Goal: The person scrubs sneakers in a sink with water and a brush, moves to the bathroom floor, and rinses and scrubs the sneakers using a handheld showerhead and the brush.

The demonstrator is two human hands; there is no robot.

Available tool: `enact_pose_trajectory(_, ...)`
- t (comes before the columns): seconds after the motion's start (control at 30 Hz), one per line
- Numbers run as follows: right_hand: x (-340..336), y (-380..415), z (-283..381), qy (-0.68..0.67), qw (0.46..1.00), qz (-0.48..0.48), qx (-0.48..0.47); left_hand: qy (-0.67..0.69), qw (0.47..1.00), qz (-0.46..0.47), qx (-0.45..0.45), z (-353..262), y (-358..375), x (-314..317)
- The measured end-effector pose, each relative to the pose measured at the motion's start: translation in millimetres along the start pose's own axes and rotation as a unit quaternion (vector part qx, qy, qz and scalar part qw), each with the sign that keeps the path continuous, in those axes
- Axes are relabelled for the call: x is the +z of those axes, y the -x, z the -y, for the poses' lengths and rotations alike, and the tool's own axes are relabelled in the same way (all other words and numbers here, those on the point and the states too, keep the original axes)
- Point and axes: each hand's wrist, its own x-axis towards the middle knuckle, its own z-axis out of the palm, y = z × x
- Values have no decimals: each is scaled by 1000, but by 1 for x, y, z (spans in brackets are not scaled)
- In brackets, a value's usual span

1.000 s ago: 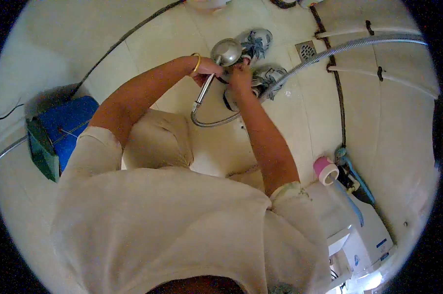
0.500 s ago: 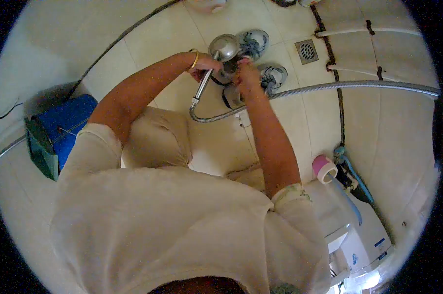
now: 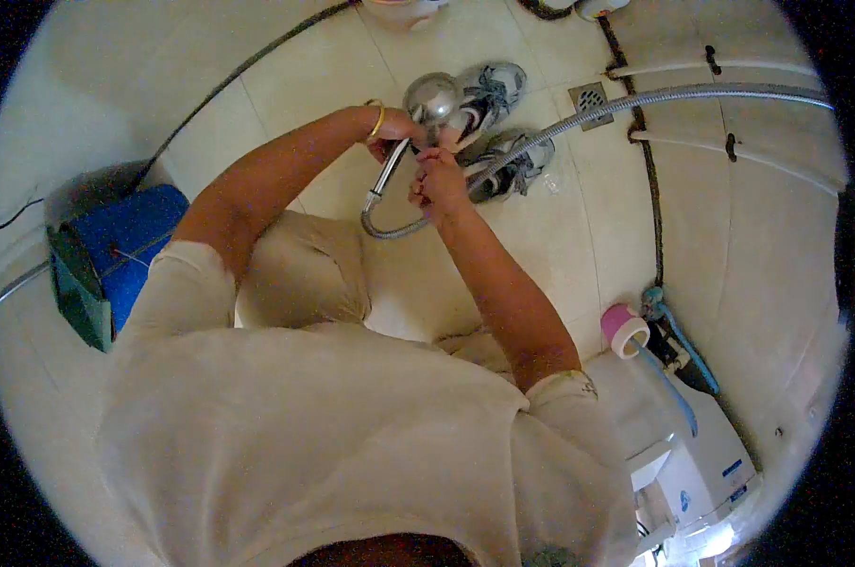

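Firmly closed left grip (image 3: 396, 130) around shower head (image 3: 431, 97)

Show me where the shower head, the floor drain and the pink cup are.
shower head (image 3: 433, 96), head view, on the round chrome face.
floor drain (image 3: 589, 95), head view, on the middle of its square grate.
pink cup (image 3: 622, 324), head view, on its pink side wall.

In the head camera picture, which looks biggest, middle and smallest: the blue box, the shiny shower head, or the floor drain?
1. blue box: looks largest by far.
2. shower head, held in the left hand: middle.
3. floor drain: smallest.
The fisheye lens bends things near the edge, so this is only how they look.
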Motion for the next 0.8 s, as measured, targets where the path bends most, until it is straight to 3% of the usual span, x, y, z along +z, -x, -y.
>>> enact_pose_trajectory(0.07, -14, 1, 4, -75, 995, 27, 52, 13, 1000, -3, 1, 2, 2, 8)
enact_pose_trajectory(0.13, -26, -2, 83, -84, 996, 27, 32, 4, 1000, -5, 10, 1, 3, 3)
enact_pose_trajectory(0.17, -6, 8, 87, -49, 997, -52, 27, 8, 1000, -7, 17, 1, 1, 0)
enact_pose_trajectory(0.3, 16, 50, 53, -34, 994, -18, 104, 23, 1000, -13, 16, 6, -3, 5)
enact_pose_trajectory(0.37, -10, 33, 67, -91, 989, -4, 114, 32, 999, -26, -13, 0, 1, 6)
enact_pose_trajectory(0.4, -20, 16, 76, -121, 986, 6, 114, 23, 1000, -8, -8, 0, -1, 2)
enact_pose_trajectory(0.47, -22, 0, 78, 2, 1000, -25, 9, 3, 1000, 24, 4, 10, -14, -6)
enact_pose_trajectory(0.53, -1, 17, 54, 17, 999, -33, -11, -108, 979, 53, 164, 59, -91, -25)
enact_pose_trajectory(0.6, 11, 10, 11, -18, 999, -21, 22, -112, 981, 48, 149, 58, -86, -23)
enact_pose_trajectory(0.63, 1, 24, 29, -86, 992, -1, 93, -61, 996, 29, 56, 20, -29, -7)
enact_pose_trajectory(0.67, 3, 35, 67, -113, 988, -11, 106, -11, 999, 7, -32, -3, 2, 1)
enact_pose_trajectory(0.7, 5, 47, 105, -141, 983, -21, 119, -42, 998, 1, 52, 4, -2, 0)
enact_pose_trajectory(0.8, 6, 15, 78, -104, 994, -17, -1, -4, 1000, -7, 7, 7, -13, -4)
